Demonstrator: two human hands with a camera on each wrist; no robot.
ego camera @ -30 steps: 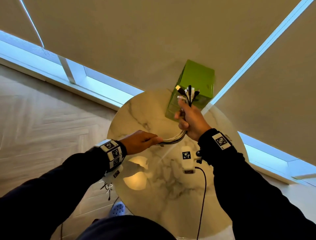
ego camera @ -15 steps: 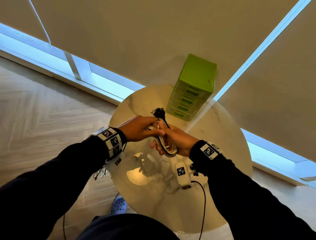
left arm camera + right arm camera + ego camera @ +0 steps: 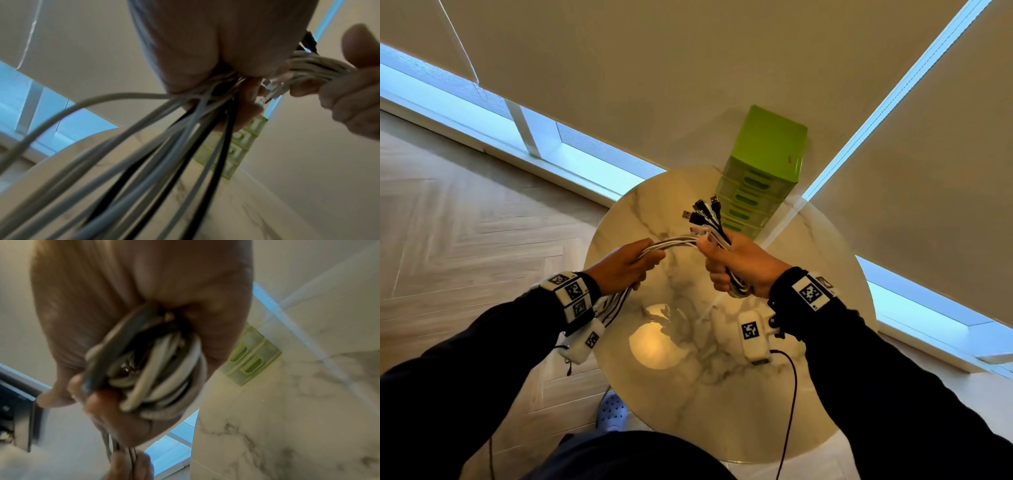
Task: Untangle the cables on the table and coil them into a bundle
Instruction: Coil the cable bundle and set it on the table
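Several white and black cables run in one bunch between my two hands, above the round marble table. My right hand grips a folded loop of the cables, and their USB plugs fan out above its fist. My left hand grips the same bunch a short way to the left. Behind that hand the loose cable lengths hang down past the wrist. Both hands are held in the air, apart from the tabletop.
A green drawer box stands at the table's far edge, just behind my right hand. Roller blinds cover the windows behind the table. A wooden floor lies to the left, and a shoe shows below the table edge.
My hands were together over the table half a second ago and have drawn apart, stretching the bunch between them. The right hand has turned so the plugs point up.
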